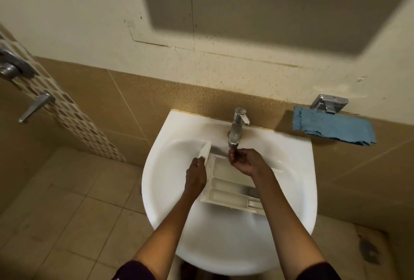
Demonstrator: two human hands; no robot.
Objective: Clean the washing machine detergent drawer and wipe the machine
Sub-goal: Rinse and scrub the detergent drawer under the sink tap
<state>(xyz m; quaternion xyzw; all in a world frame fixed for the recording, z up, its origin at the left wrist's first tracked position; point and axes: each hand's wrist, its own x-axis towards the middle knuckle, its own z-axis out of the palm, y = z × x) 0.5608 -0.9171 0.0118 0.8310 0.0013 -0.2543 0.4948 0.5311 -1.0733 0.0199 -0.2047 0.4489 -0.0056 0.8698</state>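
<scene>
Okay, we see the white detergent drawer (226,181) lying in the white washbasin (154,194), compartments facing up and its front panel tilted up toward the back left of the bowl. Its long divided compartments run diagonally, and we cannot tell what is in them. The left hand (196,176) grips the front panel's edge, fingers curled round it. The right hand (244,161) sits just under the spout of the chrome tap (238,122), fingers curled inward; we cannot tell if it pinches anything. The right forearm crosses over the drawer's right side. The drawer's near end stays inside the basin rim. A blue cloth (331,127) lies on the tiled ledge to the right, well apart, under a chrome wall fitting (329,103).
</scene>
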